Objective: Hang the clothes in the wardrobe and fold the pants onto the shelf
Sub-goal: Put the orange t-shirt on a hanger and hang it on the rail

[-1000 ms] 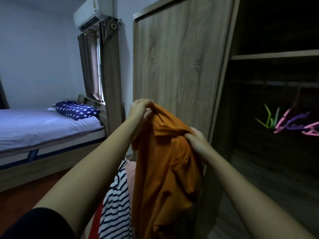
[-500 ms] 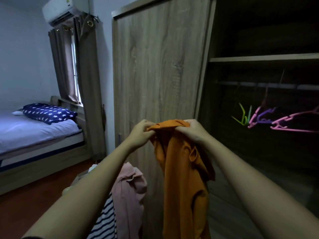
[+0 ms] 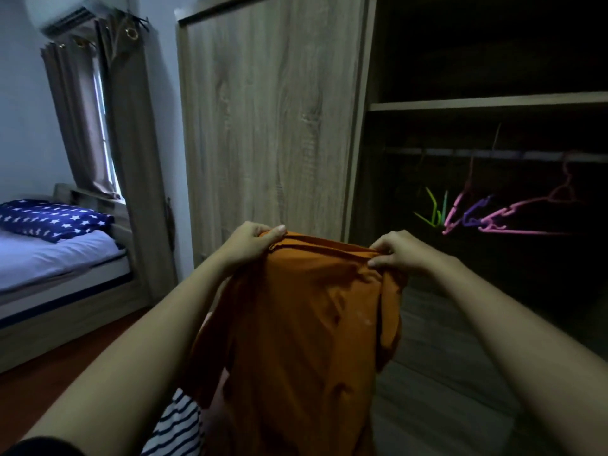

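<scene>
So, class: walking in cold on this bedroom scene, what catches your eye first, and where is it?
The orange shirt in the middle, held by its top edge between the left hand and right hand, dominates. Next come bright green, purple and pink hangers in the dark wardrobe at right. At far left, a starred blue pillow lies on the bed.
</scene>
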Demonstrator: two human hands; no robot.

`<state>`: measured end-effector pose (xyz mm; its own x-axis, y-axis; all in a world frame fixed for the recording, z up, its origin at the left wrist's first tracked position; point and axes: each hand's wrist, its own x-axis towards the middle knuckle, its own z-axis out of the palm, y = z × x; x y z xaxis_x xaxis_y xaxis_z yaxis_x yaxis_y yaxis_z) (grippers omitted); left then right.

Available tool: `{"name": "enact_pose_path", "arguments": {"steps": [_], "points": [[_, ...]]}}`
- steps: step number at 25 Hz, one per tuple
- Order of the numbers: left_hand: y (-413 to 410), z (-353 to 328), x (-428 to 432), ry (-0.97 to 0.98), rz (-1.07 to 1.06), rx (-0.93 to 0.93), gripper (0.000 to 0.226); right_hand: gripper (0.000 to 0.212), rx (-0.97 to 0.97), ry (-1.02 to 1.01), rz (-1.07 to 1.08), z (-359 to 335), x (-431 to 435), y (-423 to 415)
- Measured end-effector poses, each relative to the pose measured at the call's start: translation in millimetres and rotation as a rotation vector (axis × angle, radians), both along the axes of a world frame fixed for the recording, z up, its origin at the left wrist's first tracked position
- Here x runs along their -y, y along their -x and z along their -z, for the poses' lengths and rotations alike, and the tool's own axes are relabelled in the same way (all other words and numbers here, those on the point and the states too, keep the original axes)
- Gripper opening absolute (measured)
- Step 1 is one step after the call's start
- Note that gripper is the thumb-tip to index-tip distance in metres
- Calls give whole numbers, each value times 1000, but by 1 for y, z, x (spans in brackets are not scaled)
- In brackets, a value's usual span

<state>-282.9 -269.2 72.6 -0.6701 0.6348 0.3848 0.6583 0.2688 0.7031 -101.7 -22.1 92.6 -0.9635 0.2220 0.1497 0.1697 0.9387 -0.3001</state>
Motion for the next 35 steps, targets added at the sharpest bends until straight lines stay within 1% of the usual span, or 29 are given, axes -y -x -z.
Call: {"name": "enact_pose_path", "arguments": {"steps": [2, 4, 5, 7, 8, 9, 10, 11, 12, 14, 16, 19, 20, 22, 23, 24, 25, 26, 27, 29, 30, 31, 32, 33, 34, 35], "points": [[-3, 2, -10, 68, -48, -65, 55, 23, -49, 31, 38, -3, -10, -9], [-6, -3, -10, 147, -69, -122, 62, 18, -21, 56, 33, -7, -15, -9], [-6, -6, -9, 199, -65, -163, 65, 15, -19, 97, 21, -9, -16, -10], [-6, -11, -7, 329, -52, -302, 68, 15, -95, 239, 3, -12, -16, -12], [-5, -11, -7, 356, -48, -360, 66, 14, -151, 307, 9, -13, -16, -15], [-4, -9, -7, 331, -38, -376, 58, 12, -191, 340, 10, -14, -14, -17], [-5, -6, -8, 253, -18, -361, 48, 10, -203, 334, 3, -13, -13, -19], [-6, -3, -9, 154, 0, -322, 41, 12, -206, 322, -6, -13, -12, -21], [-7, 0, -11, 63, 19, -271, 39, 18, -211, 312, -19, -12, -11, -22], [-7, 1, -12, -51, 58, -110, 38, 26, -229, 286, -39, -11, -9, -23], [-9, 0, -15, -69, 91, 16, 26, 29, -217, 215, 0, -11, -7, -22], [-14, 0, -21, 18, 162, 89, 6, 26, -84, 73, 115, -10, 4, -20], [-17, 2, -25, 10, 178, 123, 7, 28, -41, 48, 124, -10, 7, -20], [-24, 3, -30, 8, 140, 157, 19, 36, -19, 30, 108, -10, 11, -24], [-24, 2, -35, 55, 107, 103, 29, 37, -32, 37, 94, -12, 11, -27], [-24, 0, -39, 147, 85, 23, 39, 37, -53, 48, 87, -14, 10, -30], [-24, -1, -44, 238, 61, -63, 42, 36, -70, 37, 97, -16, 7, -35], [-24, -2, -49, 284, 7, -147, 40, 35, -82, -1, 122, -17, 4, -38], [-24, -3, -54, 271, -64, -224, 37, 34, -89, -54, 159, -17, 0, -41], [-25, -2, -60, 136, -216, -365, 30, 28, -93, -165, 252, -12, -7, -45], [-29, 0, -63, 59, -258, -413, 27, 27, -92, -208, 298, -7, -8, -45], [-35, 2, -66, -4, -272, -430, 24, 31, -79, -222, 331, -2, -9, -44], [-40, 4, -69, -25, -256, -431, 22, 37, -57, -191, 340, 3, -10, -43], [-44, 6, -71, -9, -191, -442, 20, 42, -28, -128, 332, 7, -11, -43], [-45, 7, -72, 48, -97, -462, 17, 45, -7, -68, 321, 9, -13, -44], [-42, 7, -72, 112, 4, -488, 17, 42, -5, -37, 318, 9, -15, -48]]}}
